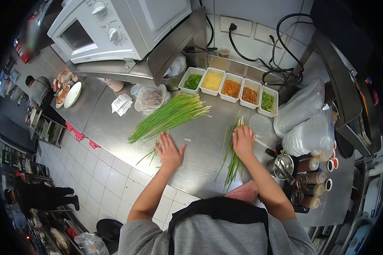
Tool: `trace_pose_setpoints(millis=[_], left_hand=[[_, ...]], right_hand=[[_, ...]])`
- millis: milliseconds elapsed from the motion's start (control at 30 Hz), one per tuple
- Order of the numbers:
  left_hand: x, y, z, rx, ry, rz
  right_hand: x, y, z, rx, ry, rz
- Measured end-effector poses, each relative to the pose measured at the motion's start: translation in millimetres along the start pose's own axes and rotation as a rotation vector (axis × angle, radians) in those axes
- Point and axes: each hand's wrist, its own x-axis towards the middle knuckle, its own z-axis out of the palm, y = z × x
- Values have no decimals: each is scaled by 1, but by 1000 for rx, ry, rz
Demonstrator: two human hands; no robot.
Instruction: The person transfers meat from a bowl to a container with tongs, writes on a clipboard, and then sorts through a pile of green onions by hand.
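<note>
My left hand (170,152) lies on the steel counter with its fingers spread, touching a few loose green stalks (148,155). Just beyond it rests a large pile of long green stalks (170,115), pale ends toward the right. My right hand (244,139) is curled round a smaller bunch of green stalks (234,170), whose pale tips show above the fingers and whose green ends trail toward me. A small pale scrap (187,140) sits between the hands.
Five white containers of ingredients (231,87) line the back. A microwave (110,29) stands on a shelf at upper left. Plastic bags (308,123), a metal pot (281,165) and bottles (312,178) are at right. A pink cloth (244,191) lies at the near edge. Two people stand far left.
</note>
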Motion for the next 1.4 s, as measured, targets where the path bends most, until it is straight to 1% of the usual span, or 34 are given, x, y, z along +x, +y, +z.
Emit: trace_pose_setpoints(millis=[33,67,133,167,200,233,300,333,400,600,700,800,900,1000,1100,1200,1300,1400], left_hand=[[-1,-1,-6,33,36,-82],[2,2,-11,-39,92,-69],[19,11,-21,-205,162,92],[32,14,-24,-290,197,174],[50,13,-14,-543,273,292],[64,15,-9,-607,234,288],[87,22,2,-736,155,280],[96,22,6,-661,174,331],[111,21,12,-510,207,433],[130,28,14,-359,253,268],[132,31,12,-268,214,245],[138,33,13,-243,145,178],[143,30,12,-408,63,69],[144,23,9,-490,-16,155],[132,23,5,-349,110,316],[129,36,2,-203,144,249],[134,49,1,-88,124,170],[143,50,10,-4,116,179]], right_hand=[[0,-10,-4,-6,39,-48],[-2,-18,0,42,-54,-91],[-11,-35,10,139,-241,-176],[-17,-45,16,148,-284,-198],[-25,-55,22,155,-327,-220],[-31,-61,25,159,-370,-243],[-37,-64,24,163,-345,-220],[-37,-64,23,164,-330,-206],[-36,-58,18,174,-346,-245],[-37,-56,13,162,-337,-272],[-36,-57,13,161,-338,-274],[-37,-56,13,159,-328,-280],[-37,-55,13,153,-320,-288],[-37,-54,14,155,-311,-292],[-38,-55,15,154,-313,-293],[-38,-56,14,148,-309,-292],[-38,-55,14,152,-294,-297],[-39,-54,15,154,-290,-300]])
